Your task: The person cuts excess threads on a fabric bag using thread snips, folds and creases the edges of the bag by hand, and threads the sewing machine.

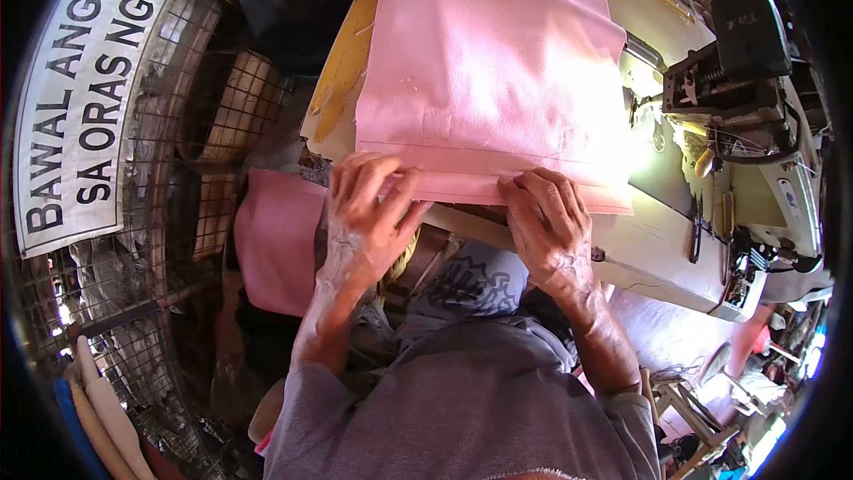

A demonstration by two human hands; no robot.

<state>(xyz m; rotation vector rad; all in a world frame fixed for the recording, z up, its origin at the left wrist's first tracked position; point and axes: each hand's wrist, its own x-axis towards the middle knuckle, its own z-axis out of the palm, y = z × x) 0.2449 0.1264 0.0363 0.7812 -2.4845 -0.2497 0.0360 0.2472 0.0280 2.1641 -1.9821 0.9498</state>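
A large piece of pink fabric lies across the sewing table, with a folded strip and a marked line along its near edge. My left hand pinches that edge near its left corner, thumb below and fingers on top. Further right, my right hand has its fingers curled on the same folded edge. The fingertips of both hands are partly hidden by the fold. To the right of the fabric stands a sewing machine, its lamp shining on the cloth.
Another pink fabric piece hangs at the left, below the table's edge. Slim dark scissors or snips lie on the table near the machine. A wire mesh with a lettered banner stands at far left.
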